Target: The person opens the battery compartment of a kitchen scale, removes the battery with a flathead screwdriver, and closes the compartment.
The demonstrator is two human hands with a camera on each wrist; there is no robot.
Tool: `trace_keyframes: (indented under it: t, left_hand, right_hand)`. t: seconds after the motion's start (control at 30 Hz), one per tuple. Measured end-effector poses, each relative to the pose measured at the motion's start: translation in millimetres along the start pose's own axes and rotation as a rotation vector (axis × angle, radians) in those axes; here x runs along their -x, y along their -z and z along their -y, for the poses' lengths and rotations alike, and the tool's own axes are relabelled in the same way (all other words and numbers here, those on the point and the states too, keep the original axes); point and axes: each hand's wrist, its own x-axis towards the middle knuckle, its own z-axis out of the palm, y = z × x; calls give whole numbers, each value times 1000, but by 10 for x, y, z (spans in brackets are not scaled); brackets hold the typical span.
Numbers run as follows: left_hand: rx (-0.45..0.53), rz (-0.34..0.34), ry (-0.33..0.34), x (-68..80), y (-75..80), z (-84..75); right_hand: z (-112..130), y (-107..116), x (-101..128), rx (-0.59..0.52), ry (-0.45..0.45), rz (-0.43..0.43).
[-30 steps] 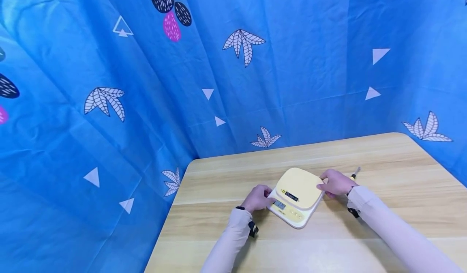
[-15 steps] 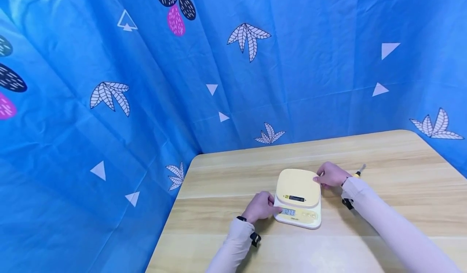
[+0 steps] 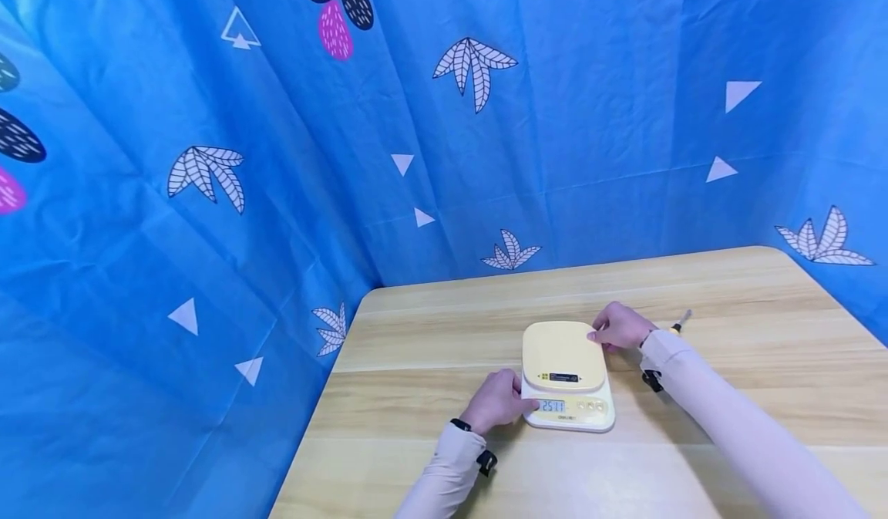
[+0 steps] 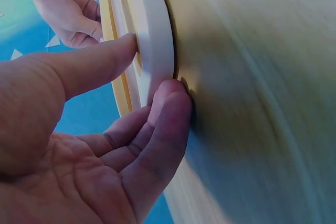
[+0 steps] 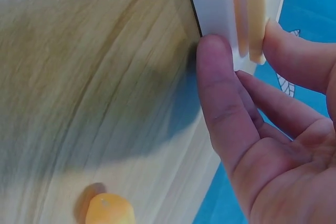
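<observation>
A kitchen scale (image 3: 565,357) with a pale yellow platform and a white base lies flat on the wooden table (image 3: 430,349), its lit display facing the front edge. My left hand (image 3: 513,401) grips its front left corner. In the left wrist view the thumb (image 4: 94,61) presses on the scale (image 4: 152,40) from above and a finger (image 4: 168,108) sits against the base's edge at the table. My right hand (image 3: 602,334) pinches the far right corner. There the thumb (image 5: 299,51) lies on the platform and a finger (image 5: 220,87) on the white base (image 5: 215,3).
A screwdriver (image 3: 678,323) with an orange handle (image 5: 107,209) lies on the table just behind my right wrist. Blue patterned cloth (image 3: 416,118) hangs behind and to both sides of the table. The table's left edge runs near my left forearm.
The scale has been turned from a slanted position to square with the table's front edge. Both hands moved with it, and the display's reading has changed.
</observation>
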Motion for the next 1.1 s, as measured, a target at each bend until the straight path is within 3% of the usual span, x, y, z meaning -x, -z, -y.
trace_keyframes:
  t: [0.43,0.73,0.97,1.1]
  left_hand:
    - [-14,-13,-19,2,46,26]
    - [7,0,-53,3,-37,8]
    - [-32,-36,-66,-30,-53,-5]
    - [-56,-32,-110,-48,-53,22]
  right_hand:
    - [-16,-34,-109,-27,27,0]
    - [-32,-103,-174,-22,92,-61]
    - [-47,-112,-138,-42,34,-73]
    - [-54,-101,-126,-58,21,-73]
